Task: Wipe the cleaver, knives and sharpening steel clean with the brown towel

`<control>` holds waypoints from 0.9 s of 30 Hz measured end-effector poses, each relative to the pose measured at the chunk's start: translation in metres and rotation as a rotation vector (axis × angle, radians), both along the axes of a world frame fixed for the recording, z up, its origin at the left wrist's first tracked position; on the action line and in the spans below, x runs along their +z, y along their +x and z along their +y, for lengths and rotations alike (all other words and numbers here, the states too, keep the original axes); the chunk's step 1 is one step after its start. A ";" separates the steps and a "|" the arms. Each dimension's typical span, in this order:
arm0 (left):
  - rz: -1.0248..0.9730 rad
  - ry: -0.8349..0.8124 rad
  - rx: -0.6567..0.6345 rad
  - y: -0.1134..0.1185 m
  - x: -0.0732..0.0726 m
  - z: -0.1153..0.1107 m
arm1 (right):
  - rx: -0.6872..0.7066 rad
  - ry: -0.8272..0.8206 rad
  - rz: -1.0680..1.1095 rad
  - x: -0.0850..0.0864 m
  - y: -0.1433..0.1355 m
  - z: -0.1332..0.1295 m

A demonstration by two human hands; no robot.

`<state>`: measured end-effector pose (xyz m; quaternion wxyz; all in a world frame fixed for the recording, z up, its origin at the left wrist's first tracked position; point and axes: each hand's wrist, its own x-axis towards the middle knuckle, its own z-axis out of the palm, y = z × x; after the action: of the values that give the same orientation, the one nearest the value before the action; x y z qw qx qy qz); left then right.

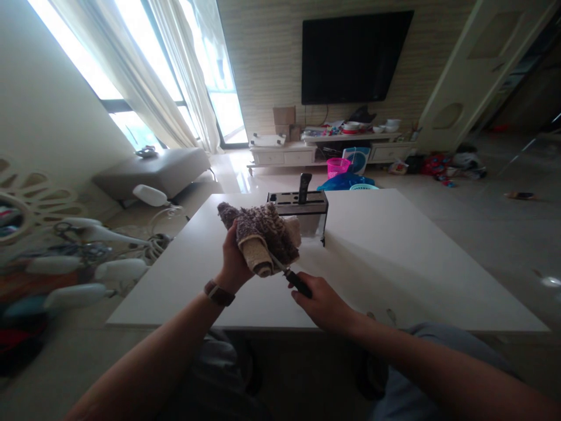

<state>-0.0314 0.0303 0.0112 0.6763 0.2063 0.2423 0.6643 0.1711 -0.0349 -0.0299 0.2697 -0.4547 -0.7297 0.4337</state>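
My left hand (231, 260) is closed around a bunched, fluffy brown cloth (269, 228) with a beige backing, held up over the white table (385, 251). My right hand (322, 301) grips a knife (299, 285) by its black handle. Only a short stretch of metal shows beyond that handle; the rest of the blade is hidden in or behind the cloth. Just behind the cloth stands a knife block (313, 225) with a slotted black top and a shiny front. Another black-handled knife (304, 187) sticks upright out of it.
Beyond the table lie a blue plastic bag (344, 181) and a pink basket (338, 168). A low white cabinet (284, 155) stands under a wall television (355, 58). At the left, a fallen lamp with white shades (120, 269) lies close to the table edge.
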 end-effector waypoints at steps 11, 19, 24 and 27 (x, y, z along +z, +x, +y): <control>0.002 -0.017 -0.016 -0.001 -0.004 0.002 | -0.004 -0.019 0.004 0.001 -0.001 0.000; 0.002 -0.007 -0.028 -0.003 -0.006 0.003 | 0.004 -0.016 0.006 -0.002 -0.001 0.001; 0.011 -0.009 -0.025 -0.002 -0.006 0.003 | -0.004 -0.014 0.013 -0.002 -0.001 0.000; 0.000 -0.016 0.000 -0.001 -0.004 0.001 | -0.003 -0.017 0.011 0.000 -0.001 0.000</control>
<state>-0.0321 0.0318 0.0076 0.6779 0.2010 0.2476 0.6624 0.1697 -0.0352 -0.0298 0.2707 -0.4558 -0.7236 0.4421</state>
